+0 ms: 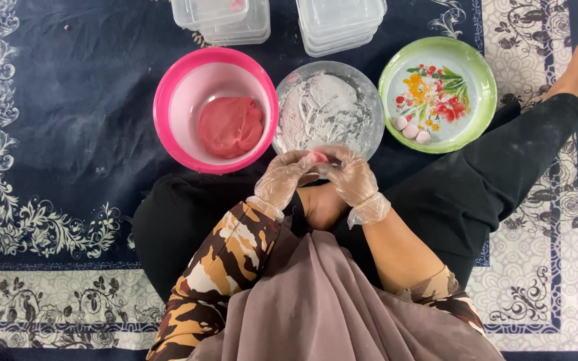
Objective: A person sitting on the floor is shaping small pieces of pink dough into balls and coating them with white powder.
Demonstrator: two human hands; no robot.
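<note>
Far to your left, the dark blue patterned mat [68, 100] lies under everything. On it sits the pink bowl [215, 110] with a lump of reddish-pink dough [231, 126] in its bottom. Just below and right of that bowl, your left hand [282, 179], in a thin clear glove, curls its fingers in to meet your right hand [350, 175], gloved the same way; together they pinch a small pink piece of dough [318, 157] between the fingertips, held just over the near rim of the clear dish [366, 100] dusted with white flour. Behind it stand two stacks of clear plastic containers [339, 23]. Right of the dish, touching its rim, is the green-rimmed flowered plate [483, 73], with three small pale pink balls [411, 130] lined along its near left edge
</note>
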